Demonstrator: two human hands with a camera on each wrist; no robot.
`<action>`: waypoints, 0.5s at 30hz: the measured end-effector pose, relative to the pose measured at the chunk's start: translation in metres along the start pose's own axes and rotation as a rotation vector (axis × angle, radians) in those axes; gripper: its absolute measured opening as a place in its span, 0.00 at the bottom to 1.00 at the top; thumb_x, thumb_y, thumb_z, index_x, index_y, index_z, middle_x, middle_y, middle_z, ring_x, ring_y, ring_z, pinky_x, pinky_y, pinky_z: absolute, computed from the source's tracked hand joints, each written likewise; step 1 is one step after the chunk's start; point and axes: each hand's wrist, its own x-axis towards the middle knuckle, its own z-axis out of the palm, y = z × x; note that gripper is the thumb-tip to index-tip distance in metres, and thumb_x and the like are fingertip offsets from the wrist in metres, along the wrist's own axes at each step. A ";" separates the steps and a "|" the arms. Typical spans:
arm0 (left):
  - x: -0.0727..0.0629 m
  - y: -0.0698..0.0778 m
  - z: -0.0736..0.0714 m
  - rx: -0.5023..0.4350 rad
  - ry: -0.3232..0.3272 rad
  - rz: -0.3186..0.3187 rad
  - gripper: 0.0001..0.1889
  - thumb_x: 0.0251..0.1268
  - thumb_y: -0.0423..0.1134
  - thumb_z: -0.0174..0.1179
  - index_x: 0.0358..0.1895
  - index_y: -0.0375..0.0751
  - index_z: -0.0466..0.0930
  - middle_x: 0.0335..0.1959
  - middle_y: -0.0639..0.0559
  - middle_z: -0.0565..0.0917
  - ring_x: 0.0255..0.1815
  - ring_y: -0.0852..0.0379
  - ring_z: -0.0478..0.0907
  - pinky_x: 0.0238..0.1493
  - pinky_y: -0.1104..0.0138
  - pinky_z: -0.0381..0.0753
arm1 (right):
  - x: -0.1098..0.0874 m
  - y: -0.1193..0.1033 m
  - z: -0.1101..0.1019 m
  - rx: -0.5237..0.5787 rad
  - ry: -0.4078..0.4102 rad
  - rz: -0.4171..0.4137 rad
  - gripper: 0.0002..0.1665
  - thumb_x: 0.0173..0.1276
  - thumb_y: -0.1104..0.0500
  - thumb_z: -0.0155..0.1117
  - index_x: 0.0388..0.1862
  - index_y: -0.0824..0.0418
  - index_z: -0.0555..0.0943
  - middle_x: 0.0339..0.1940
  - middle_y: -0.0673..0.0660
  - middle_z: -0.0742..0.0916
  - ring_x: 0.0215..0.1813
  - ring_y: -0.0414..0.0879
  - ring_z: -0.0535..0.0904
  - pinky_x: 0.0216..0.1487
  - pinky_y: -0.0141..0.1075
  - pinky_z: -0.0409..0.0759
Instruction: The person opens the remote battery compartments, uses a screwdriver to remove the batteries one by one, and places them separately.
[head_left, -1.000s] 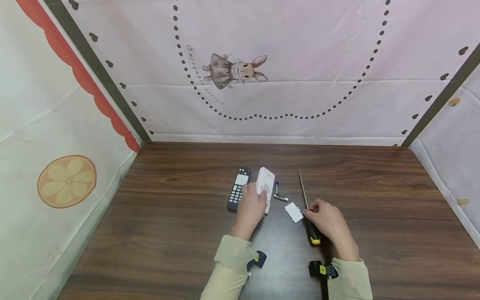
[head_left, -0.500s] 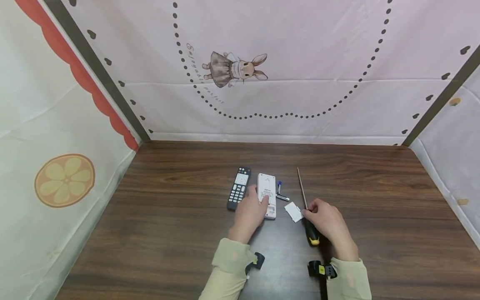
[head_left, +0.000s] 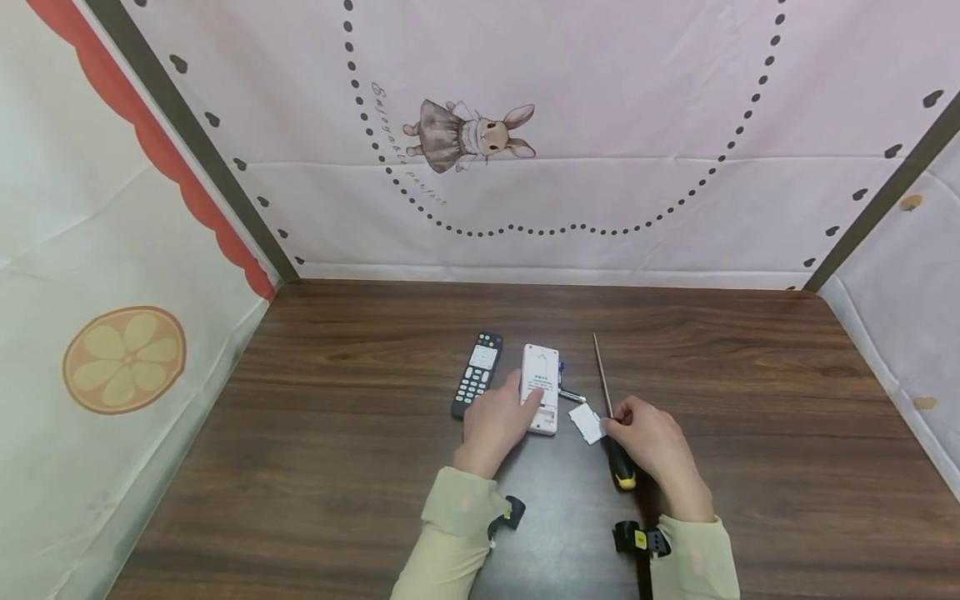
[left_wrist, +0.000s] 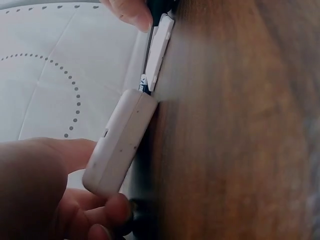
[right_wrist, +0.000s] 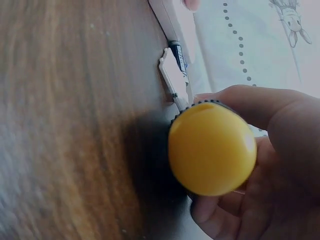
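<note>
My left hand (head_left: 495, 423) holds a white remote control (head_left: 542, 375), thumb on its back face and fingers under its left side. In the left wrist view the white remote (left_wrist: 120, 142) is tilted, one end close to the table. The right hand (head_left: 651, 442) pinches a screwdriver (head_left: 619, 462) with a black and yellow handle near the top of the handle; its shaft points away. The yellow handle end (right_wrist: 212, 150) fills the middle of the right wrist view. Between the hands lies a small white battery cover (head_left: 586, 423). Batteries (head_left: 572, 396) lie just beyond it, beside the white remote.
A black remote control (head_left: 477, 375) lies buttons up, left of the white one and close to the left hand. Patterned cloth walls (head_left: 570, 192) stand along the back and both sides of the brown wooden table (head_left: 337, 467).
The left hand has drawn the white remote away from its earlier slant, straightened it, then shifted it slightly right towards the batteries. The right hand and screwdriver have barely moved.
</note>
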 end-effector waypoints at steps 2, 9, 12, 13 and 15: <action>0.000 0.000 0.000 0.015 -0.013 0.005 0.30 0.61 0.63 0.41 0.61 0.50 0.64 0.42 0.44 0.81 0.37 0.45 0.77 0.31 0.54 0.72 | -0.001 0.000 0.000 -0.003 0.001 -0.001 0.14 0.56 0.49 0.59 0.33 0.59 0.75 0.26 0.52 0.79 0.27 0.47 0.70 0.27 0.38 0.67; -0.002 0.001 0.003 0.028 -0.024 0.001 0.30 0.61 0.61 0.42 0.63 0.50 0.62 0.44 0.44 0.80 0.39 0.45 0.77 0.34 0.53 0.72 | -0.001 0.001 0.000 -0.011 -0.011 0.008 0.16 0.57 0.47 0.59 0.35 0.59 0.75 0.28 0.53 0.79 0.29 0.47 0.71 0.30 0.40 0.68; -0.004 0.001 0.002 0.012 -0.027 -0.010 0.30 0.61 0.61 0.43 0.63 0.50 0.62 0.44 0.44 0.80 0.39 0.45 0.77 0.36 0.53 0.72 | -0.001 0.001 -0.001 -0.003 -0.018 0.004 0.17 0.58 0.47 0.58 0.36 0.59 0.76 0.29 0.53 0.79 0.30 0.48 0.71 0.31 0.40 0.69; -0.004 0.001 0.001 0.002 -0.029 -0.014 0.30 0.61 0.61 0.43 0.63 0.50 0.62 0.44 0.43 0.80 0.40 0.44 0.77 0.37 0.52 0.72 | -0.001 0.000 -0.001 0.002 -0.019 0.003 0.17 0.59 0.47 0.58 0.37 0.59 0.76 0.30 0.54 0.80 0.31 0.48 0.72 0.32 0.41 0.69; -0.004 0.000 -0.001 -0.011 -0.032 -0.018 0.31 0.60 0.61 0.43 0.63 0.49 0.62 0.44 0.43 0.80 0.40 0.44 0.77 0.37 0.52 0.72 | -0.001 0.001 -0.002 0.016 -0.021 -0.005 0.18 0.60 0.46 0.57 0.39 0.60 0.76 0.33 0.55 0.81 0.33 0.49 0.73 0.34 0.43 0.70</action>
